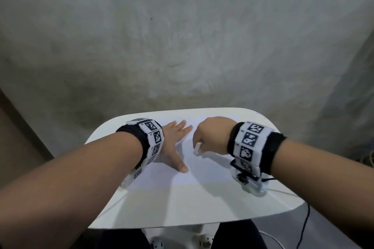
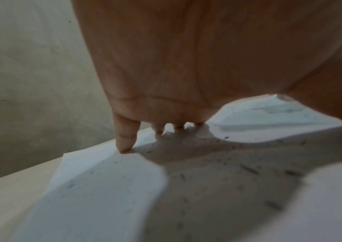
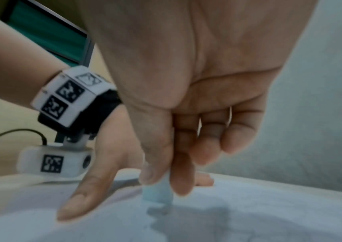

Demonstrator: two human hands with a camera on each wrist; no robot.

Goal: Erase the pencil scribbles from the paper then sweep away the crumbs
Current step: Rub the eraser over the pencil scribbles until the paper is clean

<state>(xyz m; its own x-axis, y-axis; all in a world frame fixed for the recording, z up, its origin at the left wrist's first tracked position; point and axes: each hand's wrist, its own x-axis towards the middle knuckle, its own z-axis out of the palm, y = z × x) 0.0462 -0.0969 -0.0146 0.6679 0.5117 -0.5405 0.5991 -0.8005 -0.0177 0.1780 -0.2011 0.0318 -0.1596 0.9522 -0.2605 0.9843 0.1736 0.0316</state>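
I see the paper (image 1: 182,170) lying flat on the white surface (image 1: 182,206), with my left hand (image 1: 174,143) spread on it — fingers straight, fingertips (image 2: 124,145) pressing the sheet near its far left corner. My right hand (image 1: 210,133) pinches a pale eraser (image 3: 157,191) between thumb and forefinger, held upright with its lower end touching the paper just beside the left thumb. The left wrist view shows dark crumbs (image 2: 248,168) scattered over the sheet beneath the palm. I cannot make out any pencil scribbles — the paper is too blurred. Both wrists wear marker bands (image 1: 247,141).
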